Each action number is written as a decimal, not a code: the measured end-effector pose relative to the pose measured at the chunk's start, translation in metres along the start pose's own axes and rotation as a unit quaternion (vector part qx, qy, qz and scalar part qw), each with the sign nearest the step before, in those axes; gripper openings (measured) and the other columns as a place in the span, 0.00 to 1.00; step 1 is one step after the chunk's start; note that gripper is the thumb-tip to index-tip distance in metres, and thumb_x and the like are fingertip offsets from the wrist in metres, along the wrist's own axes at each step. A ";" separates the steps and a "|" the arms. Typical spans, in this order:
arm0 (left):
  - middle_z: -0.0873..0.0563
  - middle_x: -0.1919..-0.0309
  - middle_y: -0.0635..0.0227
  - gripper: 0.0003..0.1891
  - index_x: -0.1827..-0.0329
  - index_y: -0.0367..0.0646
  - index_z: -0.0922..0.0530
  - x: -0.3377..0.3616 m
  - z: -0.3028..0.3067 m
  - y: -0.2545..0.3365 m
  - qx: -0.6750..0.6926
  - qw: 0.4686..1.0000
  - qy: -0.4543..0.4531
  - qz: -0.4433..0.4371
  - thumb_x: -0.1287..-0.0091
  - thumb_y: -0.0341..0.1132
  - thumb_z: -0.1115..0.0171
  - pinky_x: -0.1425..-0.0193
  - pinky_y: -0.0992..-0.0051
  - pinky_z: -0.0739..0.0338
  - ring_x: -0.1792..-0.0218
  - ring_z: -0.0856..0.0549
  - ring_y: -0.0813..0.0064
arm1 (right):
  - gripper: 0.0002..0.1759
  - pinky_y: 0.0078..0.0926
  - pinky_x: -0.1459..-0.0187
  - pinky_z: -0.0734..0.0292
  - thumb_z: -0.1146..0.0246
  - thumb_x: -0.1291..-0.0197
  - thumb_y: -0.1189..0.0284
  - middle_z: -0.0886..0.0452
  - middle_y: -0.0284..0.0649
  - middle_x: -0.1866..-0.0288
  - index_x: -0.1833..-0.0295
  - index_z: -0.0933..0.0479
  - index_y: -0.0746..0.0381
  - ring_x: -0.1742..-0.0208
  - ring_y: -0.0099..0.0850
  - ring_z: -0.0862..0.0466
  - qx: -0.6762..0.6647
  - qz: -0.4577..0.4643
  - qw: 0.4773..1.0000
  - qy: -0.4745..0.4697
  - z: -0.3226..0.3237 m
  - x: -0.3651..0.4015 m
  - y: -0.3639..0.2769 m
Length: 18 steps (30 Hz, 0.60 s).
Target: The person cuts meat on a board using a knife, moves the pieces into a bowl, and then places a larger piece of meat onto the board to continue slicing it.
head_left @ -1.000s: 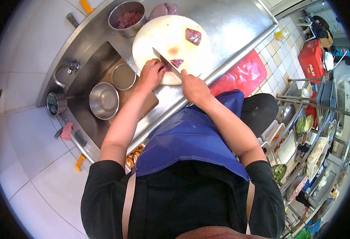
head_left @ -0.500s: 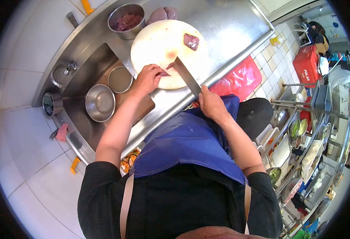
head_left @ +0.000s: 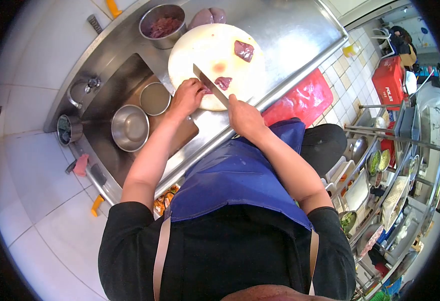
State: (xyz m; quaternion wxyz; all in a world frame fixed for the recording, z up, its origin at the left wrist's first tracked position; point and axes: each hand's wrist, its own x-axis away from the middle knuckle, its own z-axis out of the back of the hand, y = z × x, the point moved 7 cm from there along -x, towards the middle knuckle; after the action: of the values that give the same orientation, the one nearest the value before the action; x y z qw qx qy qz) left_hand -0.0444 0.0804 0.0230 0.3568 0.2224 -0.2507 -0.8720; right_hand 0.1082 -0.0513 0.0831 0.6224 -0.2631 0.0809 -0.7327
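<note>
A wide-bladed knife (head_left: 210, 85) is gripped by its handle in my right hand (head_left: 245, 118). Its blade lies across the lower part of a round white cutting board (head_left: 190, 55). Just left of the blade, my left hand (head_left: 188, 97) has its fingers bent and pinched on a dark red piece of raw meat (head_left: 207, 91), mostly covered by the fingers. A second bit of meat (head_left: 223, 83) rests on the blade's right side. Farther up the board sits a larger glossy slab of dark meat (head_left: 244, 51).
Behind the board stand a metal pot (head_left: 166, 42) of cut meat and a big pale purplish lump of meat (head_left: 207, 18). At left, the sink (head_left: 125, 75) holds two metal bowls, one a shiny bowl (head_left: 130, 128). A red plastic sheet (head_left: 302, 103) lies beyond the counter's edge.
The knife has moved left and down toward my left hand, my right hand coming up over the counter's edge. A meat piece now shows right of the blade. The view shifted slightly.
</note>
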 end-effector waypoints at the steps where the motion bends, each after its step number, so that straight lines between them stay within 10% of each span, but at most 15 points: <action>1: 0.12 0.47 0.54 0.12 0.48 0.39 0.12 -0.001 0.000 0.002 -0.007 1.000 -0.004 0.001 0.29 0.34 0.31 0.34 0.56 0.20 0.42 0.15 0.50 | 0.08 0.59 0.53 0.16 0.47 0.27 0.76 0.12 0.60 0.59 0.46 0.31 0.67 0.56 0.60 0.10 0.003 -0.001 1.000 -0.009 -0.001 -0.005 -0.004; 18: 0.12 0.51 0.59 0.10 0.48 0.42 0.12 0.005 0.010 0.014 0.032 0.998 -0.036 -0.042 0.31 0.29 0.33 0.37 0.56 0.19 0.44 0.15 0.52 | 0.11 0.66 0.56 0.20 0.48 0.23 0.71 0.14 0.65 0.67 0.45 0.32 0.70 0.60 0.64 0.12 -0.026 -0.035 0.999 0.010 0.000 0.048 0.044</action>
State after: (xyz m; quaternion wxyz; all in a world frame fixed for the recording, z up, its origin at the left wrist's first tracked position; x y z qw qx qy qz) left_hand -0.0458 0.0706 0.0381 0.3034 0.2127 -0.2814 -0.8852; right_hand 0.1426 -0.1063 0.0768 0.5884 -0.2743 0.0971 -0.7544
